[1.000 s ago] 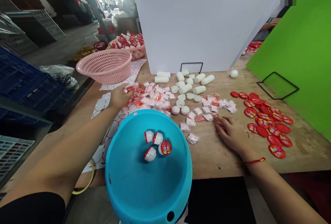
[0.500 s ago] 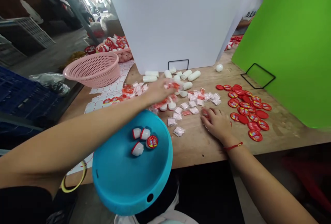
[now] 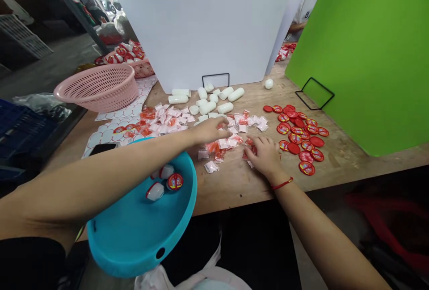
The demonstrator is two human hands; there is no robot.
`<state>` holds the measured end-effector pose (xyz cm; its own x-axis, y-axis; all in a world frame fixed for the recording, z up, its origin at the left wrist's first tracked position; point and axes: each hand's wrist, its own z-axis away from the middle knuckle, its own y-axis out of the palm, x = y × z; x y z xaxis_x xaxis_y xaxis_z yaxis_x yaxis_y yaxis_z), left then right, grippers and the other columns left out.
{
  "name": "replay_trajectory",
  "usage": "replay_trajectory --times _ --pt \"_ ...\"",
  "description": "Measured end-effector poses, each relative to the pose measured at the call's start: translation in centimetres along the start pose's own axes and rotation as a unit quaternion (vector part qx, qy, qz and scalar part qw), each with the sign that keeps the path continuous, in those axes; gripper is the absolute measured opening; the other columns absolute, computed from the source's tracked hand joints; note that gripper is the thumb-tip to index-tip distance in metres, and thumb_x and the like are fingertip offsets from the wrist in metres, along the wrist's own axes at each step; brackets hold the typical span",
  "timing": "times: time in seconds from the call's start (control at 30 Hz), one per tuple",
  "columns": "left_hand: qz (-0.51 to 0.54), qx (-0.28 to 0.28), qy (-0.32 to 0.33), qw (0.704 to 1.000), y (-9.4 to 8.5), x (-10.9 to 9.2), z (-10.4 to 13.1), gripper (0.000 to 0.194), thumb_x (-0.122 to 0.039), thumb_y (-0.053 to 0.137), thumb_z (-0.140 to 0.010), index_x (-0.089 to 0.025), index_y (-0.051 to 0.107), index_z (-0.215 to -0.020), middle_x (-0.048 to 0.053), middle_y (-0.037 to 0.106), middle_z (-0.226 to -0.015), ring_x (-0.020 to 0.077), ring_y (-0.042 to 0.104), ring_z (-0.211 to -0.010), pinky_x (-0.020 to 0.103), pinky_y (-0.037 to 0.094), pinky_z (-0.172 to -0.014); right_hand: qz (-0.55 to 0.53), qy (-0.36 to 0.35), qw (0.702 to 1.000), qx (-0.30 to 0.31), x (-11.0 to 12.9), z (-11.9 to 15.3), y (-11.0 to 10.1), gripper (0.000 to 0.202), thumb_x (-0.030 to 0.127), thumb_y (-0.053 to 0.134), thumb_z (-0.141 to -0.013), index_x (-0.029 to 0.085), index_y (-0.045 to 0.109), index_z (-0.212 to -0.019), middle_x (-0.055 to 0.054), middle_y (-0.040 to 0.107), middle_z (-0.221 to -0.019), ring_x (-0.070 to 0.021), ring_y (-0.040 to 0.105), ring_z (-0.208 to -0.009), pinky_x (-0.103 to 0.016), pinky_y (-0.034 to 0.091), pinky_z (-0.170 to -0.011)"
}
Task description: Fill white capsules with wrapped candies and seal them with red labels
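Observation:
My left hand [image 3: 210, 130] reaches over the middle of the wooden table, fingers apart above a loose heap of small red and pink-white packets [image 3: 219, 149]. Resting on the table to its right, my right hand [image 3: 265, 155] has its fingers spread and slightly bent over more little packets [image 3: 250, 143], which they partly hide. Another pile of packets [image 3: 167, 118] lies left of my left hand. Behind are several white capsule cups [image 3: 208, 107], some stacked into tubes. Several round red lids [image 3: 298, 133] with printed faces are scattered right of my right hand.
A blue tub [image 3: 140, 227] with a few red-lidded white capsules [image 3: 156, 191] sits at the table's front edge under my left forearm. A pink basket [image 3: 100, 89] stands at left. White [image 3: 208, 22] and green [image 3: 372, 57] upright panels border the back and right.
My left hand has come down and toward the right hand; red and pink packets now lie beneath it. The right hand stays over packets. The whole view has shifted, moving things leftward in the picture.

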<state>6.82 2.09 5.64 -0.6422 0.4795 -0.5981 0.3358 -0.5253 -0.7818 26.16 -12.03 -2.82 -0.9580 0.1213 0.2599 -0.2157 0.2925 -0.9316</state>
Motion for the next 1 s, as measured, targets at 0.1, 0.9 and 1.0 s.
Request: replay_trajectory --times 0.1,0.9,1.0 --pt "0.074 -0.016 -0.035 0.997 -1.2 0.5 0.8 0.038 -0.043 0.060 -0.087 -0.023 0.063 -0.119 0.004 0.073 -0.119 0.0231 0.068 -0.106 0.034 0.053 -0.094 0.014 0.008 1.000 0.000 -0.2 -0.1 0.3 0.037 0.043 0.052 -0.095 0.024 0.068 -0.123 -0.014 0.063 -0.130 -0.0342 0.052 -0.116 -0.048 0.036 -0.093" --pt "-0.051 -0.033 0.021 0.998 6.1 -1.2 25.5 0.087 0.004 0.053 -0.065 -0.037 0.055 -0.142 0.010 0.027 -0.167 0.0362 0.036 -0.150 0.056 0.046 -0.114 0.101 -0.208 0.968 0.101 5.9 -2.5 -1.5 0.048 0.030 0.054 -0.094 0.032 0.058 -0.143 -0.010 0.058 -0.140 -0.0342 0.058 -0.113 -0.043 0.045 -0.089" --pt "-0.096 -0.035 -0.016 0.995 4.4 -0.7 26.9 0.079 0.005 0.045 -0.069 -0.032 0.058 -0.137 0.013 0.057 -0.148 0.0329 0.062 -0.127 0.050 0.058 -0.099 0.103 -0.202 0.970 0.093 7.4 -2.4 -1.8 0.057 0.029 0.055 -0.091 0.030 0.051 -0.148 -0.012 0.056 -0.143 -0.0355 0.056 -0.115 -0.046 0.045 -0.091"
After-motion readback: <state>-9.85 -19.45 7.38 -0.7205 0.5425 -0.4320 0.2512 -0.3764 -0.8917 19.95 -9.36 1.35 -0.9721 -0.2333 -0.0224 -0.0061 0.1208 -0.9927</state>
